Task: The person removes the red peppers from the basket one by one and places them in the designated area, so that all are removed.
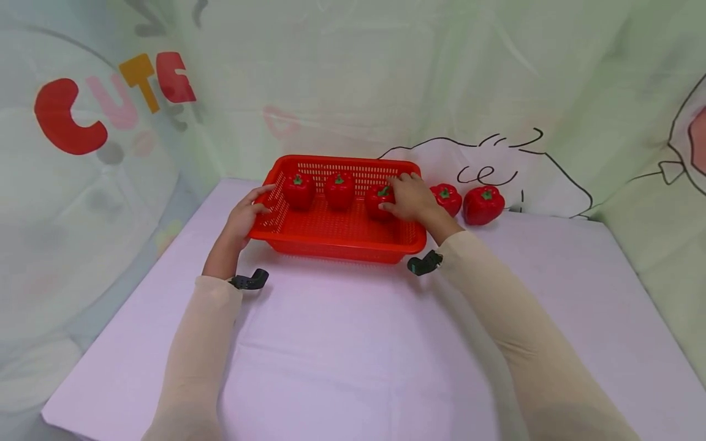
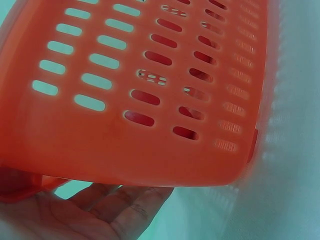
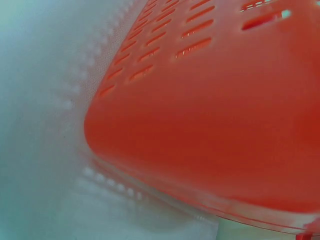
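Observation:
A red plastic basket [image 1: 331, 247] with slotted walls stands on the table. My left hand [image 1: 241, 219] holds its left rim; the left wrist view shows several fingers [image 2: 135, 212] against the basket's outside [image 2: 100, 150]. Inside, two red bell peppers with green stems, one bell pepper [image 1: 299, 191] at the left and another bell pepper [image 1: 339, 190] beside it, sit along the back. My right hand [image 1: 410, 197] reaches over the right rim and grips a third bell pepper [image 1: 377, 203] by its right side. The right wrist view shows just the basket wall [image 3: 200, 135], not the hand.
Two more red bell peppers lie on the table right of the basket: one pepper [image 1: 448, 197] partly behind my right hand, another pepper [image 1: 484, 205] farther right. A pale cloth covers the table [image 1: 342, 343]. A printed curtain [image 1: 342, 79] hangs close behind the basket.

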Demonstrator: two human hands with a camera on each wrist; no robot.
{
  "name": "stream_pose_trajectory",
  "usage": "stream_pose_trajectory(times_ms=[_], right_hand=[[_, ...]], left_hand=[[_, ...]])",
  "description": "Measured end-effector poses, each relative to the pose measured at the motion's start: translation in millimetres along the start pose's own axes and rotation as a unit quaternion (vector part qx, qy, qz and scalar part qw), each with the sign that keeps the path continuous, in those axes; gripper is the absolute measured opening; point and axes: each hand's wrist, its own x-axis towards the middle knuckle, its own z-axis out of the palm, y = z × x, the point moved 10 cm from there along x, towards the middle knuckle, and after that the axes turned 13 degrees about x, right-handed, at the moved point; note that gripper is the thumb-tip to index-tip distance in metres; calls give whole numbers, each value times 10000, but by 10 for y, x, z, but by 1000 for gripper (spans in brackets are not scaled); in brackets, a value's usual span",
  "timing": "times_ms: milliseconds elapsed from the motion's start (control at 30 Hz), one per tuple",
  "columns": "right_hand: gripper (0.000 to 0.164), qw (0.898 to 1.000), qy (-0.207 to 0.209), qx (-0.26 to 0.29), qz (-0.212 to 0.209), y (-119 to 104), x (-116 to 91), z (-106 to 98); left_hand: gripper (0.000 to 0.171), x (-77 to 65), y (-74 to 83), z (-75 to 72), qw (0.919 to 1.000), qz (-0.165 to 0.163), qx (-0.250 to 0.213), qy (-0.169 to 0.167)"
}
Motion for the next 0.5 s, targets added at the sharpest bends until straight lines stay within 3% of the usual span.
stream_pose_trajectory(times_ms=[233, 500], right_hand=[[71, 9998, -188, -96, -10, -36, 15, 6], [67, 9996, -221, 147, -49, -28, 8, 1]], left_hand=[[56, -23, 3, -6, 10000, -49, -11, -7], [56, -12, 9, -7, 10000, -8, -9, 2]])
